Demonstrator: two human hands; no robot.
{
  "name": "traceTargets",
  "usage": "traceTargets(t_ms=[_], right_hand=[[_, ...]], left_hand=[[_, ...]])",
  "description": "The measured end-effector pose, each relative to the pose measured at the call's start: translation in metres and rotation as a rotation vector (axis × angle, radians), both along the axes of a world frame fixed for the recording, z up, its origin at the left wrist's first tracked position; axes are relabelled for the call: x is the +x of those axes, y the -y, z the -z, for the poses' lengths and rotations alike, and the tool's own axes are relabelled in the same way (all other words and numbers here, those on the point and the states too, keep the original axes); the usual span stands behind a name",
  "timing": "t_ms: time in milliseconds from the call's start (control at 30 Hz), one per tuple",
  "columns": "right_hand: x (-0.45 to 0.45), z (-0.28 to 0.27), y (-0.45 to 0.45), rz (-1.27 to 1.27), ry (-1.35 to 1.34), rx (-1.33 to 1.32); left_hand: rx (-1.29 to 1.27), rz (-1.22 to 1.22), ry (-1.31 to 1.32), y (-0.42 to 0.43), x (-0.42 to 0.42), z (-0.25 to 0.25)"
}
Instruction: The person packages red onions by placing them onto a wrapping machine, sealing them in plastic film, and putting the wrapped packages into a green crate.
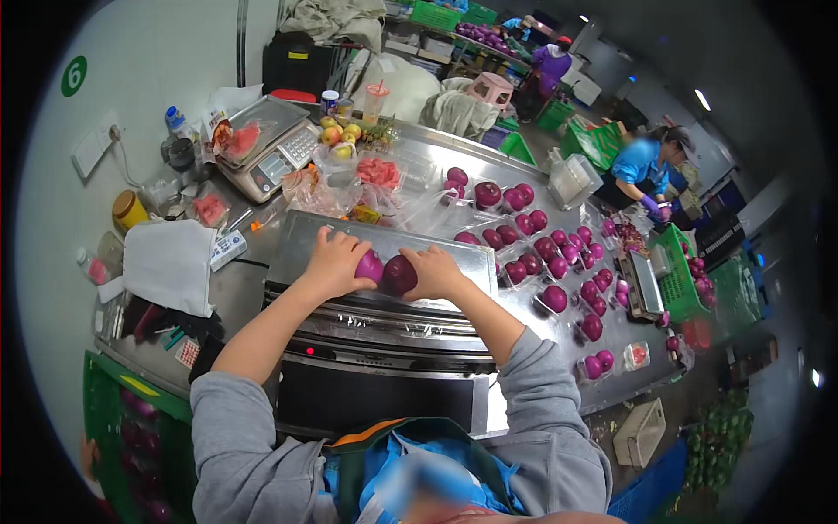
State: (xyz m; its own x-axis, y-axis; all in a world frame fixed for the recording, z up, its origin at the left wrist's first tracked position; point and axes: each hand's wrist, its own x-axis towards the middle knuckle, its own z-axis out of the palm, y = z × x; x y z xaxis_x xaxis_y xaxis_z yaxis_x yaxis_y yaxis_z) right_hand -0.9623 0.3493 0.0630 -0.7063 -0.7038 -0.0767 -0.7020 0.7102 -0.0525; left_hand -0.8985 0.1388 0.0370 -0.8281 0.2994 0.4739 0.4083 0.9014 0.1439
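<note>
Two red onions sit side by side on the flat metal top of a wrapping machine [305, 236]. My left hand [332, 265] curls around the left side of the brighter purple onion [369, 267]. Against the right side of the darker onion [401, 274], my right hand [435, 274] presses with bent fingers. The onions are close together between my hands; whether a tray lies under them I cannot tell. Short scraps of clear film [425, 331] cling to the machine's front, where a small red light [310, 351] glows.
Onions in clear trays [554, 299] cover the table's right side. A scale [271, 166], apples [339, 131] and cut watermelon [378, 172] stand at the back left. A white cloth bag [168, 262] lies left. At the far right, a gloved co-worker [642, 170] handles an onion near a green crate [676, 275].
</note>
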Motion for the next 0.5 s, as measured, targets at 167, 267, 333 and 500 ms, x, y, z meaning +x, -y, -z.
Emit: traceTargets(t_ms=[167, 267, 333, 500], right_hand=[[-0.004, -0.01, 0.003, 0.03, 0.094, -0.02], [-0.001, -0.037, 0.021, -0.066, -0.042, 0.059], [0.008, -0.053, 0.046, -0.057, -0.164, 0.514], [0.021, -0.033, 0.075, -0.145, -0.168, 0.701]], left_hand=[[-0.042, -0.041, 0.135, -0.001, 0.004, -0.005], [-0.14, -0.005, 0.175, -0.005, 0.012, -0.014], [-0.135, 0.006, 0.205, -0.003, 0.007, -0.012], [-0.057, 0.014, 0.24, 0.008, 0.004, -0.01]])
